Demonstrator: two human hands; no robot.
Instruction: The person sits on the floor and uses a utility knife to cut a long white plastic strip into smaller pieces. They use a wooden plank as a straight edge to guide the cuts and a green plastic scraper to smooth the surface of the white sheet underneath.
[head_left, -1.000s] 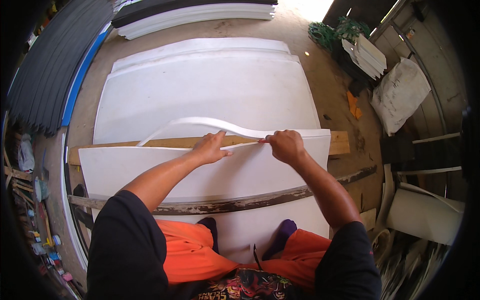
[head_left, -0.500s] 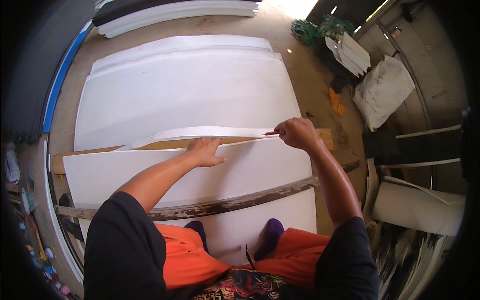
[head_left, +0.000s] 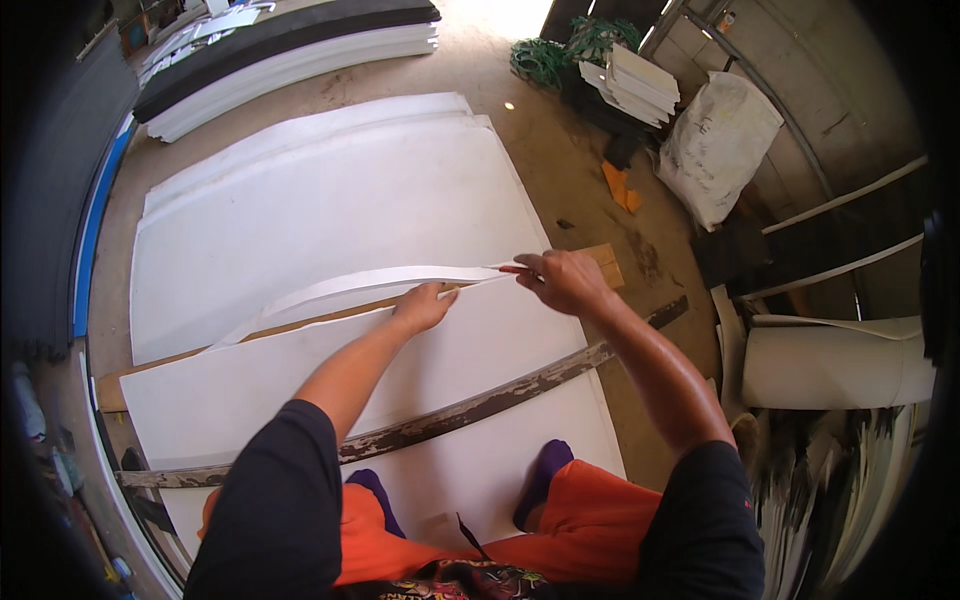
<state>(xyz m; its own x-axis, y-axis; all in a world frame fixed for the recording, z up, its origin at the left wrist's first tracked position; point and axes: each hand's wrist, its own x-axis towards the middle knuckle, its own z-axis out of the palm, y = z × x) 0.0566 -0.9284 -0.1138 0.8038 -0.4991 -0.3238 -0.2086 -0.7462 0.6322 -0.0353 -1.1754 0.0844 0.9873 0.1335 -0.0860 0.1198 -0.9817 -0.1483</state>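
My right hand [head_left: 572,283] is closed round a small red-handled knife [head_left: 515,269], its thin tip pointing left at the edge of a white sheet [head_left: 500,330]. From that tip a narrow white strip [head_left: 380,276] curves away to the left, raised and parted from the sheet. My left hand [head_left: 425,308] grips the sheet's far edge, thumb to the right and fingers partly hidden. Beneath the gap between strip and sheet lies a long wooden board [head_left: 300,318].
A worn dark wooden bar [head_left: 470,418] lies across the sheet, before my feet in purple socks. Beyond are more stacked white sheets [head_left: 320,210]. At right stand a white sack [head_left: 720,145] and a rolled sheet [head_left: 835,365]; a black-and-white sheet pile [head_left: 290,75] lies far left.
The view has shifted and turned, moving the surroundings in the picture. My left hand has gone from lying spread to gripping the sheet's edge. The right hand still holds the knife.
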